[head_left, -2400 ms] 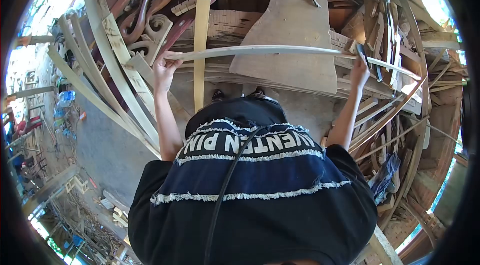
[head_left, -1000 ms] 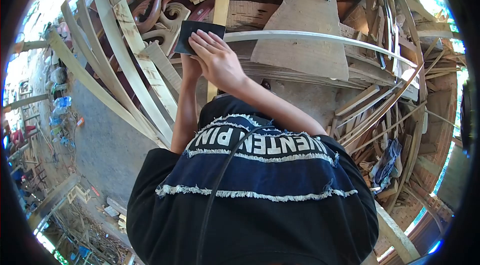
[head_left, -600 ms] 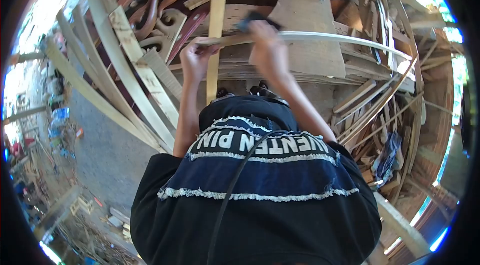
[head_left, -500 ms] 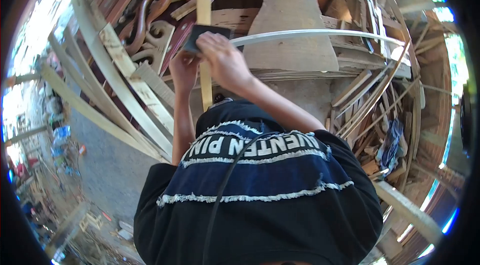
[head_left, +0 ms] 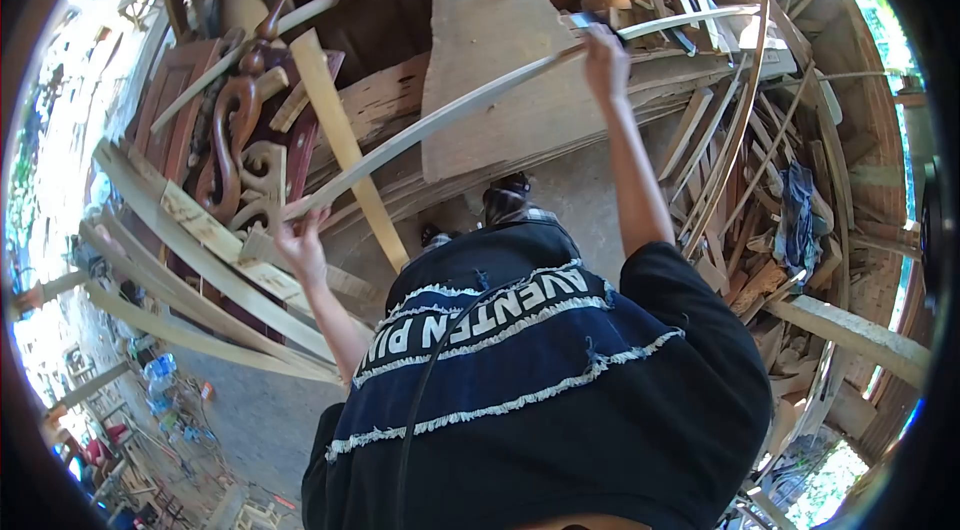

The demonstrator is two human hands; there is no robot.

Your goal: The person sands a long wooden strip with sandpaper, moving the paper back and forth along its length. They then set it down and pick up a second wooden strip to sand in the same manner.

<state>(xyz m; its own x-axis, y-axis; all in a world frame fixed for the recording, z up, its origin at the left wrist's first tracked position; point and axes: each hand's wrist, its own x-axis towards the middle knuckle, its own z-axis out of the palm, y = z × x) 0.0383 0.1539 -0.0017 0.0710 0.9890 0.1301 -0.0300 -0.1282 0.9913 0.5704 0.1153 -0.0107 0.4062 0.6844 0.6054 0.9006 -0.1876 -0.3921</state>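
A long, thin, pale wooden strip [head_left: 440, 120] slants across in front of me, rising to the right. Its near left end is held by my left hand [head_left: 304, 245], fingers closed around it. Far along the strip, my right hand [head_left: 606, 68] is closed on a piece of dark sandpaper [head_left: 588, 21] folded over the wood; most of the sheet is hidden by the hand. The strip passes above a yellowish upright board [head_left: 345, 140] and a wide wooden slab [head_left: 480, 40].
A carved brown scroll piece [head_left: 235, 135] and a pale carved piece [head_left: 265, 185] lie at left. Several curved pale slats [head_left: 200, 240] fan out below them. Scrap wood [head_left: 740, 170] is piled at right, with a blue cloth [head_left: 797, 220] in it.
My right hand has slid far right along the strip with the sandpaper. My left hand has moved left and down, holding the strip's end. The view has turned.
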